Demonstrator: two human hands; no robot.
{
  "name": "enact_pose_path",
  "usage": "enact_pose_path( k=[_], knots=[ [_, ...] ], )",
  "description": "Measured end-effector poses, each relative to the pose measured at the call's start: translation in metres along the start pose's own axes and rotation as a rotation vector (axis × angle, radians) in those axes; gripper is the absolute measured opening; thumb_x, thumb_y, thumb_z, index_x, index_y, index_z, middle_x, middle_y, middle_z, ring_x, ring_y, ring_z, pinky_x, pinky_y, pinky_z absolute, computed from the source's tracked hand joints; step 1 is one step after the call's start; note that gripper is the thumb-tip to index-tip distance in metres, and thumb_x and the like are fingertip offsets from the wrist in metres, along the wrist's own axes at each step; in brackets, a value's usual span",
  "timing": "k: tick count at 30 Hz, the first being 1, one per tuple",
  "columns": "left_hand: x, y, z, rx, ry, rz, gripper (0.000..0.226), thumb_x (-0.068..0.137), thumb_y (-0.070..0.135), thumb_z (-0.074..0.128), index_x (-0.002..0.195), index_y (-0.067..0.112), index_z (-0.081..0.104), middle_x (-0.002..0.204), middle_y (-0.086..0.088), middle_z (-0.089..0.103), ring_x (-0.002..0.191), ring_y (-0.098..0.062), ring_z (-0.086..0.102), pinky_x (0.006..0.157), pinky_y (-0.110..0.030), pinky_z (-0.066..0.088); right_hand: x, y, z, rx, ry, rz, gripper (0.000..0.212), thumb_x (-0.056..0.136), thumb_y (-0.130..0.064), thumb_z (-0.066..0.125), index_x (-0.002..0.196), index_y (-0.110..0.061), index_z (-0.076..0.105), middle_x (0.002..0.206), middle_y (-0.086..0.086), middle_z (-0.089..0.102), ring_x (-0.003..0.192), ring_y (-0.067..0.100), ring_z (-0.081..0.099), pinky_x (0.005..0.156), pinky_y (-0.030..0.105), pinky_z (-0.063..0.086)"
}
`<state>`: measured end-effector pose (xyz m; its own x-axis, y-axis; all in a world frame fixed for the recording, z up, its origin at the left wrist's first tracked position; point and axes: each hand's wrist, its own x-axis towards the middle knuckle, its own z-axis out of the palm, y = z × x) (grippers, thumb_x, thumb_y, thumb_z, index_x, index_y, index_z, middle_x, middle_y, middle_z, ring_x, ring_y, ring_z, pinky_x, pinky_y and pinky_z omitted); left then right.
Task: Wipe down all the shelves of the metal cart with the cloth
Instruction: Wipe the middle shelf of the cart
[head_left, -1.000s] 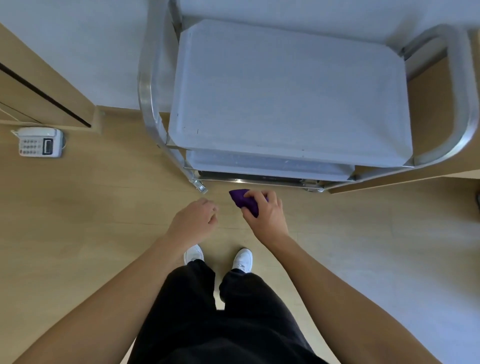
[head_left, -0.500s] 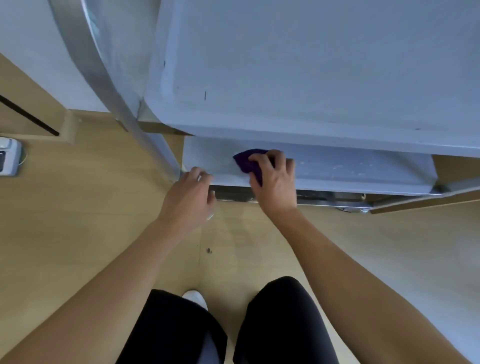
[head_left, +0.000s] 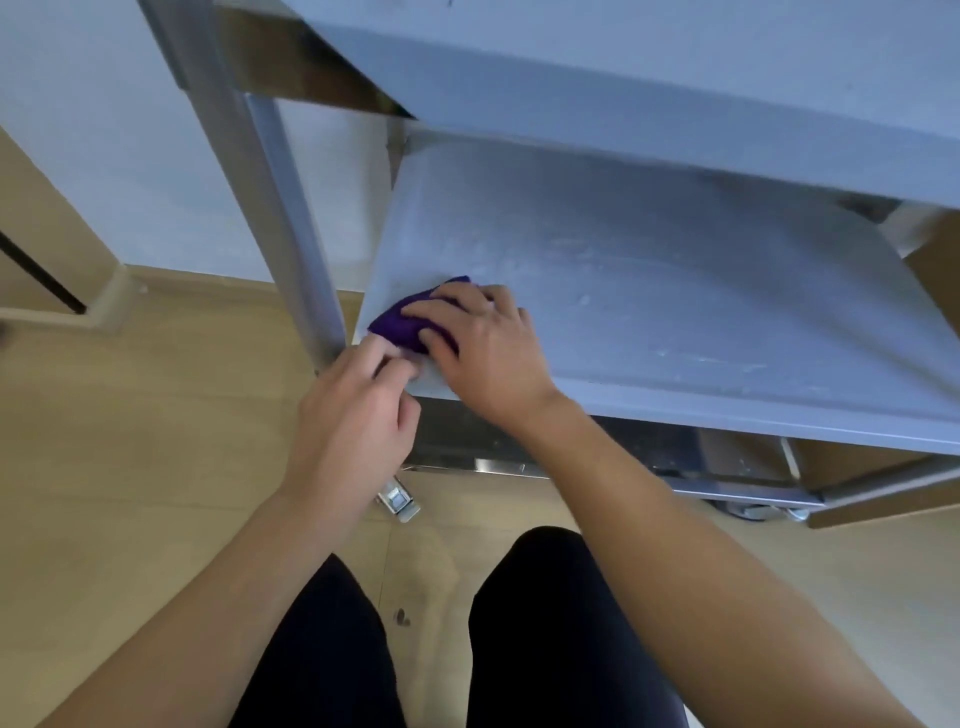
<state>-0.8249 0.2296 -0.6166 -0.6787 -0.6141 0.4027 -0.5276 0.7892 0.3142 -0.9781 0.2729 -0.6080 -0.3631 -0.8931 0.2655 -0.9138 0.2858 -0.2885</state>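
The metal cart's middle shelf (head_left: 649, 291) fills the centre, streaked with pale smears, under the edge of the top shelf (head_left: 623, 78). A purple cloth (head_left: 400, 322) lies bunched on the middle shelf's front-left corner. My right hand (head_left: 488, 353) covers it, fingers and thumb curled over the cloth and pressing it down. My left hand (head_left: 353, 421) is right beside it at the same corner, fingers on top of the shelf's front edge and thumb below, fingertips touching the cloth's end.
The cart's front-left upright post (head_left: 291, 249) stands just left of both hands. A bottom shelf (head_left: 675, 462) and a caster (head_left: 397, 501) show below. The floor is wood, a white wall is behind, and my dark-trousered knees are at the bottom.
I have crouched lower and closer, so the middle shelf now shows in full. My right hand slid the cloth left to the front-left corner. My left hand moved up onto that corner.
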Motion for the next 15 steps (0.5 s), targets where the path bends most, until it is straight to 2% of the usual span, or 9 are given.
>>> enact_pose_path(
  k=[6, 8, 12, 15],
  knots=[
    [-0.014, 0.011, -0.004, -0.004, -0.08, -0.009, 0.039, 0.079, 0.004, 0.059, 0.117, 0.01, 0.064, 0.117, -0.003, 0.058, 0.096, -0.022, 0.062, 0.065, -0.039, 0.055, 0.0, 0.063, -0.026, 0.01, -0.02, 0.277, 0.038, 0.1, -0.028, 0.043, 0.137, -0.032, 0.051, 0.143, -0.004, 0.048, 0.13, 0.031, 0.038, 0.104, 0.044, 0.041],
    [-0.016, 0.012, -0.004, 0.011, -0.101, -0.02, 0.04, 0.079, 0.006, 0.059, 0.119, 0.009, 0.062, 0.12, -0.003, 0.056, 0.097, -0.024, 0.061, 0.067, -0.04, 0.055, -0.008, 0.055, -0.028, 0.038, -0.039, 0.212, 0.04, 0.099, -0.022, 0.045, 0.137, -0.029, 0.052, 0.144, -0.003, 0.048, 0.13, 0.032, 0.039, 0.105, 0.046, 0.041],
    [-0.019, 0.011, -0.002, 0.032, -0.094, -0.028, 0.046, 0.079, 0.009, 0.059, 0.125, 0.01, 0.059, 0.123, -0.001, 0.055, 0.1, -0.023, 0.06, 0.069, -0.036, 0.055, -0.023, 0.021, -0.016, 0.123, -0.033, -0.059, 0.037, 0.095, -0.015, 0.049, 0.128, -0.026, 0.061, 0.134, -0.005, 0.057, 0.122, 0.029, 0.048, 0.1, 0.045, 0.045],
    [-0.023, 0.009, -0.001, 0.055, -0.093, 0.001, 0.052, 0.077, 0.009, 0.061, 0.129, 0.01, 0.057, 0.127, 0.0, 0.054, 0.106, -0.021, 0.059, 0.073, -0.033, 0.052, -0.017, 0.017, -0.012, 0.159, -0.018, -0.076, 0.036, 0.095, -0.016, 0.05, 0.127, -0.027, 0.063, 0.133, -0.006, 0.058, 0.123, 0.027, 0.048, 0.1, 0.045, 0.045]
  ],
)
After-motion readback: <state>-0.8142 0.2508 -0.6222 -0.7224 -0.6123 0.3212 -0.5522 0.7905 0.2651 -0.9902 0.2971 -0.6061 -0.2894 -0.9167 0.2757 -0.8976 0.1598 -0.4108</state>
